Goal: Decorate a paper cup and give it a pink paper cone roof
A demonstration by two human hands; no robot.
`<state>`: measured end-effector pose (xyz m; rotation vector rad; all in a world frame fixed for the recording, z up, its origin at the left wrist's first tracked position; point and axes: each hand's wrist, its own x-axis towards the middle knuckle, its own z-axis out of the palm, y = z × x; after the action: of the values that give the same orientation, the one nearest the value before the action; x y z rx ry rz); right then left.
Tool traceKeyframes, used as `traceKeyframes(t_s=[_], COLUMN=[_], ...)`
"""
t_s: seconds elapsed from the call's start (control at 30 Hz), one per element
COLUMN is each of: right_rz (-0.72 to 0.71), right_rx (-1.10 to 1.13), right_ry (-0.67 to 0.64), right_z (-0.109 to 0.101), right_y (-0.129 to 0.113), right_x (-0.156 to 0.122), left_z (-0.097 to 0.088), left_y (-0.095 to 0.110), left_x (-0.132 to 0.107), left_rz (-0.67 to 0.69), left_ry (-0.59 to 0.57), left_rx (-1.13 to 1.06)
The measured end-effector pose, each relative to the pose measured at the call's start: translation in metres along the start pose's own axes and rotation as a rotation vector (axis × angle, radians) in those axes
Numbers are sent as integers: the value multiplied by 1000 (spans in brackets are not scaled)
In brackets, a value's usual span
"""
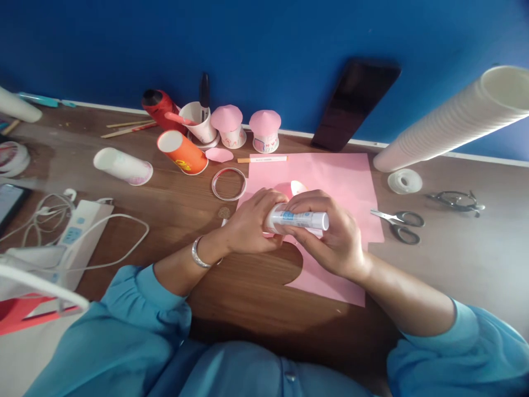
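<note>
A white glue stick [303,219] with a blue-printed label lies sideways between my two hands, above the edge of the pink paper sheet [330,171]. My right hand [336,237] is closed around its right part, thumb below and fingers over the top. My left hand [258,220], with a silver bangle at the wrist, is closed at its left end, which the fingers partly cover. Just behind the fingers, a small white piece [298,188] shows on the sheet; its lower part is hidden. The sheet has a rounded cut-out at its lower left.
Scissors [399,223], glasses [457,201], a tape roll [405,181] and a tall cup stack [450,121] stand right. Behind are two pink-roofed cups [265,131], an orange cup [182,153] and a marker [268,159]. A power strip [85,237] with cables lies left.
</note>
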<state>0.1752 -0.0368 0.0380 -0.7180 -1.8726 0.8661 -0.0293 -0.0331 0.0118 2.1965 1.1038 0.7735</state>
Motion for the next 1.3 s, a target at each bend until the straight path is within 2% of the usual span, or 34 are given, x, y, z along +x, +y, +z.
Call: traceKeyframes(t_s=[0.2, 0.47, 0.67, 1.3], right_rz=[-9, -10, -10, -6], right_rx=[-74, -147, -214, -372], right_ry=[-11, 25, 56, 47], right_z=[-2, -4, -5, -11], right_y=[-1, -3, -3, -1], right_x=[3, 5, 4, 0], left_z=[0, 3, 3, 0], left_y=[0, -3, -2, -4], left_x=[0, -1, -2, -1], left_rz=[-2, 75, 44, 71], left_ry=[-6, 41, 31, 97], left_rx=[30, 91, 95, 98])
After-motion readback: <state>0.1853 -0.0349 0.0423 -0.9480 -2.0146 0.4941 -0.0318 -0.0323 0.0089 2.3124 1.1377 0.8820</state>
